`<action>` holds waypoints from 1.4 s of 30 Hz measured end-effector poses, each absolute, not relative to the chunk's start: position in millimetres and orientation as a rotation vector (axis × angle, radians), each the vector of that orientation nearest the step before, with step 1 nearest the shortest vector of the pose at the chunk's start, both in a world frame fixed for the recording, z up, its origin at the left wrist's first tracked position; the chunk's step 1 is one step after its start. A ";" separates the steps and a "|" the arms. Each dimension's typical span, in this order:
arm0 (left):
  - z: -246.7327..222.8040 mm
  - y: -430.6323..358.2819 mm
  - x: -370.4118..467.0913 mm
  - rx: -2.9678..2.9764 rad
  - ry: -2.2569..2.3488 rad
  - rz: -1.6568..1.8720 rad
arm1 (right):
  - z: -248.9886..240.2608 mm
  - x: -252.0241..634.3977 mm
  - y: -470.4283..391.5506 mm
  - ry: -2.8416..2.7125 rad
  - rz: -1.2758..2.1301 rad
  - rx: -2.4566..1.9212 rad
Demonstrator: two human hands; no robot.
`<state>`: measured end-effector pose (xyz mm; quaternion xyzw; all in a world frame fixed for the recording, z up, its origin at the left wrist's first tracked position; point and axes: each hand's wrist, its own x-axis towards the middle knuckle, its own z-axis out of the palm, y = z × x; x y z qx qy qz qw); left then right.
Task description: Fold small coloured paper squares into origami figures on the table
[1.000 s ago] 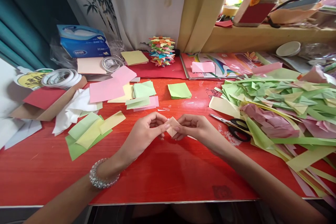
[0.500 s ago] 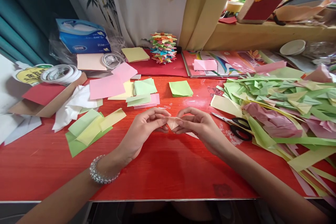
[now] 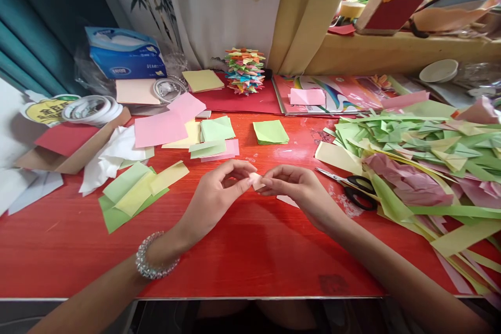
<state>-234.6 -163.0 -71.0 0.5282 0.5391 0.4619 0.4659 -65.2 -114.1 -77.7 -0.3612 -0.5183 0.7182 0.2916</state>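
A small folded piece of pale pink paper (image 3: 257,181) is pinched between my two hands just above the red table (image 3: 242,250). My left hand (image 3: 215,195), with a beaded bracelet on its wrist, grips the paper's left side with thumb and fingertips. On the paper's right side, my right hand (image 3: 299,188) holds it the same way. Most of the paper is hidden by my fingers. Another small pale scrap (image 3: 287,201) lies on the table under my right hand.
Scissors (image 3: 350,188) lie right of my right hand, beside a heap of green, yellow and pink paper strips (image 3: 422,167). Stacks of coloured squares (image 3: 215,138) and a stack of folded pieces (image 3: 245,70) sit behind. Tape rolls (image 3: 92,109), tissue box (image 3: 125,55) far left.
The folded paper has been pressed smaller and flatter between my fingertips; both hands stayed in about the same place, with the fingers closing in on it.
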 end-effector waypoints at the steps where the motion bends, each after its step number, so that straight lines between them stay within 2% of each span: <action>1: -71.9 -163.1 -234.3 1.303 1.329 1.152 | -78.3 -65.9 -114.6 -1.377 1.916 -0.976; 4: -71.6 -164.2 -232.5 1.333 1.316 1.171 | -80.2 -67.9 -117.5 -1.424 1.991 -0.966; 7: -67.9 -165.7 -229.9 1.494 1.320 1.031 | -83.1 -69.8 -121.6 -1.553 2.028 -0.915; 10: -65.9 -165.9 -228.7 1.591 1.397 0.926 | -85.2 -70.9 -124.9 -1.601 1.903 -0.944; 17: -69.0 -165.5 -232.9 1.643 1.421 0.941 | -79.0 -67.1 -125.4 -1.839 1.586 -0.981; 22: -67.9 -163.7 -234.1 1.500 1.456 0.900 | -81.5 -66.3 -125.6 -1.805 1.464 -0.984; 34: -69.2 -163.3 -234.0 1.394 1.435 0.943 | -84.3 -67.0 -123.1 -1.584 1.597 -1.027; 42: -68.0 -161.5 -236.9 1.372 1.392 0.881 | -80.4 -66.9 -123.4 -1.699 1.593 -1.036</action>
